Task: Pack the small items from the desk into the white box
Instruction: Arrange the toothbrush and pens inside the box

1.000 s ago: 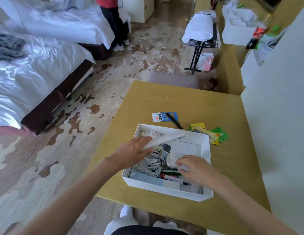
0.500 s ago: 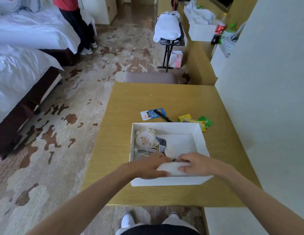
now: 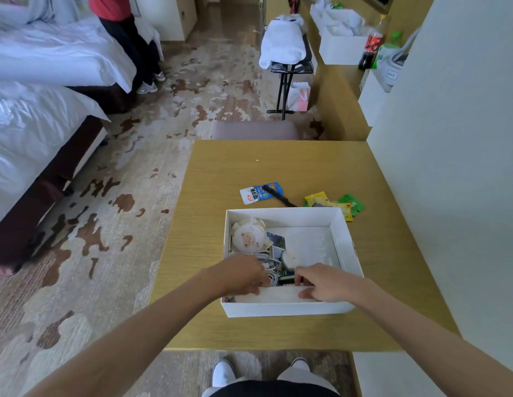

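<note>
The white box point(image 3: 347, 239) stands open on the yellow-wood desk point(image 3: 278, 167). Inside lie a round white pouch with a pig face point(image 3: 247, 237), coiled white cables point(image 3: 264, 257), picture cards point(image 3: 275, 242) and a small round white item point(image 3: 291, 257). A long flat white object point(image 3: 279, 295) lies along the box's near wall. My left hand point(image 3: 244, 275) presses on its left end and my right hand point(image 3: 325, 282) on its right end. Beyond the box lie a blue-and-white packet point(image 3: 255, 194), a black comb point(image 3: 278, 196) and yellow and green sachets point(image 3: 332, 203).
A padded stool point(image 3: 255, 130) stands at the desk's far edge. A white wall point(image 3: 450, 167) borders the desk on the right. Beds point(image 3: 34, 124) are on the left, a person's legs point(image 3: 135, 47) stand by them, and a folding rack point(image 3: 287, 53) is further back.
The long white object went from my left hand above the box down to the box's near wall. Both hands now press on its ends. The view has shifted.
</note>
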A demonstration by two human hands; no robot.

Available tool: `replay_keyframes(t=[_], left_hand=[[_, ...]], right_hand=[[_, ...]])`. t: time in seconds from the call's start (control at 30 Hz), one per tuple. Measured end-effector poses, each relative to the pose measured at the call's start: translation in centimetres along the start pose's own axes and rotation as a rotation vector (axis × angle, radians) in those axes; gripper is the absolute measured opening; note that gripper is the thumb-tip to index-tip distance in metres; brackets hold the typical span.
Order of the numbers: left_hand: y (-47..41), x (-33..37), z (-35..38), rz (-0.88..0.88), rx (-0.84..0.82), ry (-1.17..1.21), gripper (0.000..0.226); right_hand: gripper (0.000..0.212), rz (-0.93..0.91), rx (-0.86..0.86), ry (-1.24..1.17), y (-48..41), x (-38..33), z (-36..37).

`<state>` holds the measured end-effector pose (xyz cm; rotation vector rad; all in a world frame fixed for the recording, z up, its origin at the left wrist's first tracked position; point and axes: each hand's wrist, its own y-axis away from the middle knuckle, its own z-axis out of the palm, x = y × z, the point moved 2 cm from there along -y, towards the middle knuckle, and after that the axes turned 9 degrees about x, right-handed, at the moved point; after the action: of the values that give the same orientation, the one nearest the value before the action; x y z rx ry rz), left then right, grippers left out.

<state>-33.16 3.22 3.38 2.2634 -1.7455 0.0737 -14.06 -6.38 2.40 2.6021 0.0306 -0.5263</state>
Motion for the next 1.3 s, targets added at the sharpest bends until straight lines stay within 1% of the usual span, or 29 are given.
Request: replay_keyframes(t=[0.1,0.17,0.3,0.43,0.53,0.63,0.73,0.87,0.97,1.07,1.1,1.17,1.23,1.3], left_hand=[[0.2,-0.6,-0.4,0.021,-0.072,-0.076,0.038],[0.3,-0.8,-0.6,0.035,-0.103,-0.152,0.042],[0.2,-1.1,-0.7,0.002,-0.149,-0.184,0.044],[-0.3,-1.2,-0.7,-0.071,-0.168,-0.212,0.038],[-0.7,-1.3,-0.7,-0.107,-0.175,-0.222,0.026],[-1.0,-1.3,-0.9,-0.143,-0.139,-0.250,0.017],[-0.8,-1.6,-0.7,-0.189,-0.079,-0.249,0.016],[-0.2,-1.8,-0.3,-0.214,-0.014,-0.236,0.019],[-0.2,-1.9,-0.7,-0.301,-0.054,-0.188,0.019],[-0.2,-1.7,-1.4,-0.428,-0.095,-0.032,0.017],[-0.2,-1.6,-1.9,-0.459,-0.084,0.040,0.018],[-0.2,-1.7,-3.1,-0.499,0.007,0.158,0.019],[-0.4,-2.2,-4.6,-0.548,0.160,0.184,0.020],[-0.9,-3.1,-6.1,-0.599,0.335,0.202,0.021]], right_hand=[[0.017,-0.067,0.028,0.000,-0.1,0.4,-0.1],[0.020,-0.105,0.036,0.028,-0.3,0.7,-0.4],[0.024,-0.148,0.031,0.059,-1.0,1.1,-0.3],[0.026,-0.170,0.006,0.044,-1.2,1.8,-0.3],[0.027,-0.187,-0.037,0.044,-1.4,1.8,-0.6],[0.026,-0.205,-0.068,0.038,-1.6,1.5,-0.9],[0.028,-0.229,-0.074,0.033,-1.6,1.2,-1.1],[0.031,-0.258,-0.032,-0.004,-1.7,0.0,-0.4],[0.032,-0.281,-0.030,0.016,-1.9,-0.6,-0.4],[0.032,-0.314,-0.043,0.035,-1.9,-0.2,-1.3],[0.030,-0.321,-0.020,0.014,-1.9,0.0,-1.8],[0.025,-0.315,0.059,-0.077,-2.0,0.4,-3.1],[0.021,-0.298,0.174,-0.204,-2.6,0.8,-4.8],[0.018,-0.269,0.340,-0.354,-3.6,1.2,-6.9]])
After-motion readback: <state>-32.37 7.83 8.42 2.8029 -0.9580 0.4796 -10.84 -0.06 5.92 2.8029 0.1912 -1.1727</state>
